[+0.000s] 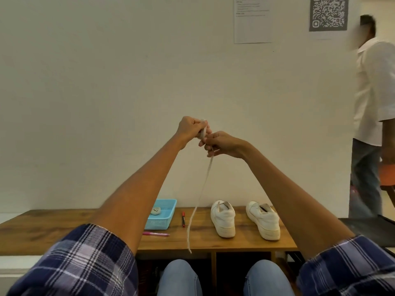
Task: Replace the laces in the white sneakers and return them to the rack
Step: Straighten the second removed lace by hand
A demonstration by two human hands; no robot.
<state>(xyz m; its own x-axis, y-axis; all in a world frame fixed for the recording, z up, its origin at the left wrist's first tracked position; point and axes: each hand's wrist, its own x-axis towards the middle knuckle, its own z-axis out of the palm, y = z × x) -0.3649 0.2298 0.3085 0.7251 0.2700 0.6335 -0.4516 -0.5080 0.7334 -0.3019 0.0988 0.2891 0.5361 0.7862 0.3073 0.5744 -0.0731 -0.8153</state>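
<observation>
**Head view: lace held up between both hands, sneakers waiting unlaced**

Head view shows a white lace (pixel 201 189) raised well above the surface. The left hand (pixel 190 130) is curled round a bundled part of it; the right hand (pixel 220 145) pinches the strand just beside the bundle. The free end hangs straight down to near the surface's front edge. Held high likely so the lace falls loose and untangled; whether it is being wound or unwound, cannot tell.

Two white sneakers (pixel 223 218) stand side by side on the wooden surface (pixel 42 227), heels toward the person, apparently laceless, placed within reach for threading. A blue basket (pixel 162 216) to their left holds another coiled lace (pixel 156 211), probably kept there so it stays put. A red marker (pixel 183 218) and a pink pen (pixel 156 234) lie near the basket. Another person (pixel 372 107) stands at the far right.
</observation>
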